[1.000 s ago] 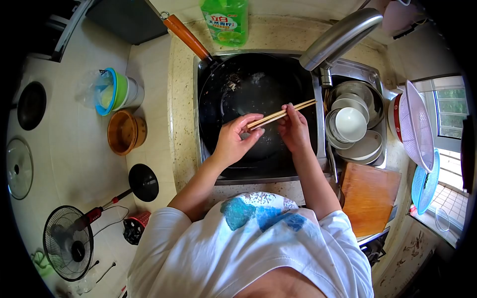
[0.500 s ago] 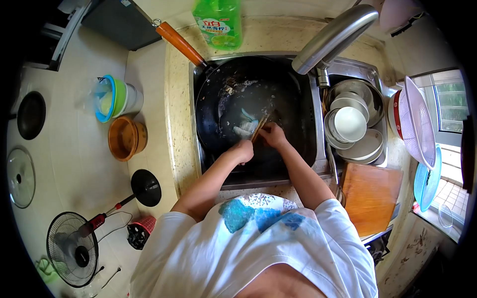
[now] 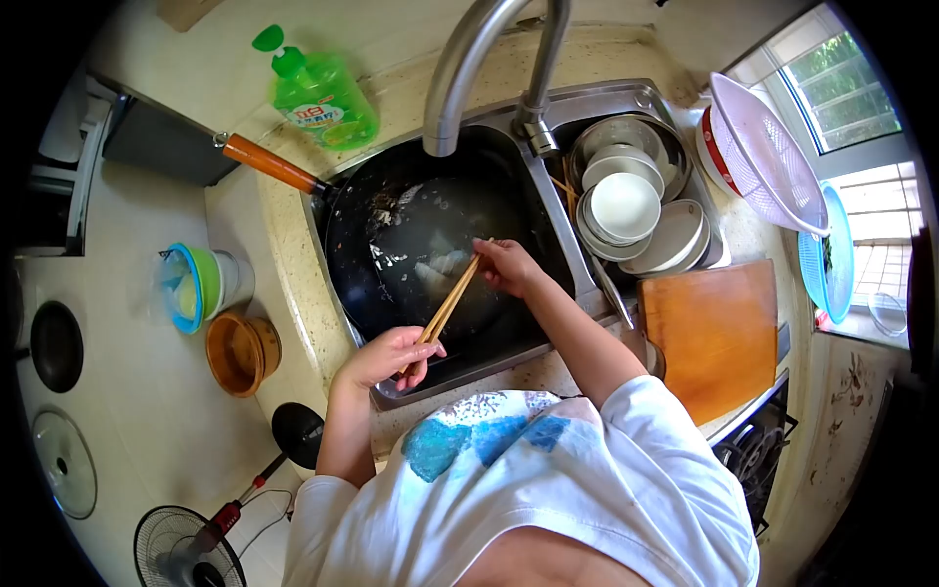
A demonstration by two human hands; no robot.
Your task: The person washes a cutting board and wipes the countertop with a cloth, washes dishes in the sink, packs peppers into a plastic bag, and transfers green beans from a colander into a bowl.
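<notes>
Wooden chopsticks [image 3: 453, 303] slant between my two hands above the near side of the sink. My left hand [image 3: 396, 356] is closed round their lower end by the sink's front rim. Their upper end is pinched in the fingers of my right hand [image 3: 504, 266]. Behind them a large black wok [image 3: 411, 210] lies in the left basin, with murky water and pale scraps inside. A pale cloth-like thing [image 3: 440, 269] shows blurred in the water. The wok's wooden handle [image 3: 274, 164] rests over the back left corner.
Stacked white bowls [image 3: 624, 207] fill the right basin. The steel faucet [image 3: 450, 93] arches over the wok. A green soap bottle [image 3: 323, 103] stands behind the sink. A wooden cutting board [image 3: 709, 333] lies at the right, near colanders [image 3: 763, 147] and a gas stove [image 3: 758, 450].
Both hands have come up from low in the wok, and the chopsticks are lifted with them. My left hand moved toward the front rim. The view has turned and shifted.
</notes>
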